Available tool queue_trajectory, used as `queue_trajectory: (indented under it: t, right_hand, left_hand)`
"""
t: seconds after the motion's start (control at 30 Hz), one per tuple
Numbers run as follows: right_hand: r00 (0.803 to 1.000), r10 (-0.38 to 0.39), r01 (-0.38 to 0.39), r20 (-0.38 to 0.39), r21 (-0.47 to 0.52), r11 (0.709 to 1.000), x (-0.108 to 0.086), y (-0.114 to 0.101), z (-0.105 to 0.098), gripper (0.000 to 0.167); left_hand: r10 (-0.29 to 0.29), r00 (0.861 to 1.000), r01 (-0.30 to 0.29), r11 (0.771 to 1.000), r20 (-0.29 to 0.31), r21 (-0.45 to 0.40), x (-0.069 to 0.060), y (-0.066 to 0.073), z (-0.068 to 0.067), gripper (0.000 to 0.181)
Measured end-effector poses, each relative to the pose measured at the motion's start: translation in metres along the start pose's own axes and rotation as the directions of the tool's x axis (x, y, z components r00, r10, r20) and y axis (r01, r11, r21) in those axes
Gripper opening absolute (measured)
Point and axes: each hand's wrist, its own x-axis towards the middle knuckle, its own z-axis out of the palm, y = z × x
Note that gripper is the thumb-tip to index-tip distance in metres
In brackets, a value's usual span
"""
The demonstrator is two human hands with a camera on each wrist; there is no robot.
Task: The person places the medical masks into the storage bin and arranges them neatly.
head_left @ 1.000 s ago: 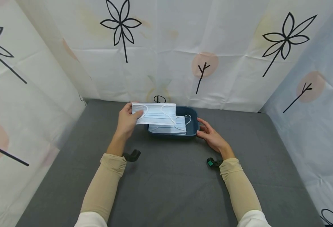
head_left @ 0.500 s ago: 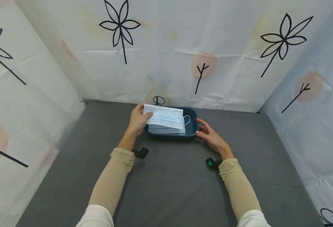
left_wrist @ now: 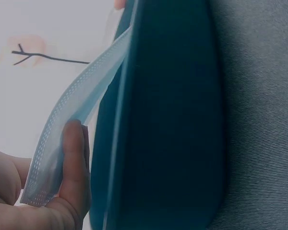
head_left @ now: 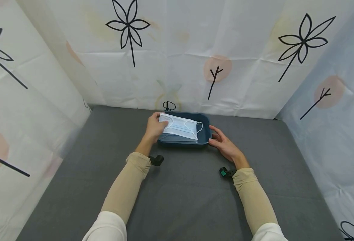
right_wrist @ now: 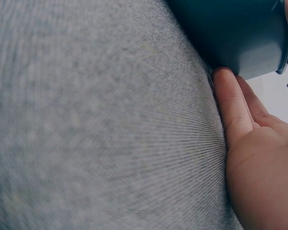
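A pale blue face mask (head_left: 180,127) with white ear loops is pinched at its left end by my left hand (head_left: 155,128), thumb on top. It slopes down to the right over more masks (head_left: 177,137) in a dark blue bin (head_left: 205,130). In the left wrist view, the mask (left_wrist: 79,93) bends over the bin's rim, gripped between thumb and fingers. My right hand (head_left: 226,147) rests against the bin's right end with its fingers spread. Nearly straight fingers (right_wrist: 230,103) touch the low part of the bin's wall (right_wrist: 240,38) in the right wrist view.
A grey cloth (head_left: 177,201) covers the table. The bin stands near the back edge, close to a white patterned curtain (head_left: 177,67). Curtains also hang at the left and right sides. Each wrist wears a dark camera mount.
My left hand has moved right and slightly down with the mask, bringing it from above the bin's left side onto the other masks. The right hand and the bin stay in place.
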Motion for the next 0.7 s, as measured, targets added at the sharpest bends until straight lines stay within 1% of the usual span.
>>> queue_trajectory:
  t: [0.13,0.23,0.53,0.7]
  right_hand:
    - [1.0,-0.004,0.004,-0.003,0.0,1.0,0.0001,0.0008,-0.0003,0.072]
    - [1.0,-0.001,0.001,-0.005,-0.003,1.0,0.0002,0.0006,-0.0005,0.072]
    - [1.0,0.003,-0.003,-0.003,0.005,1.0,-0.0016,-0.0019,0.0013,0.074]
    - [1.0,0.003,-0.003,-0.004,-0.002,1.0,-0.0011,-0.0016,0.0014,0.074]
  left_hand:
    - [-0.009,1.0,0.009,0.999,-0.014,0.052,0.0009,-0.0003,0.003,0.047]
    - [-0.014,1.0,0.015,0.997,-0.017,0.075,0.0017,-0.0006,0.0054,0.047]
    - [0.016,1.0,-0.014,0.987,-0.016,0.159,0.0004,-0.003,0.0084,0.047]
    - [0.017,1.0,-0.013,0.981,-0.019,0.191,0.0018,-0.0059,0.0075,0.047]
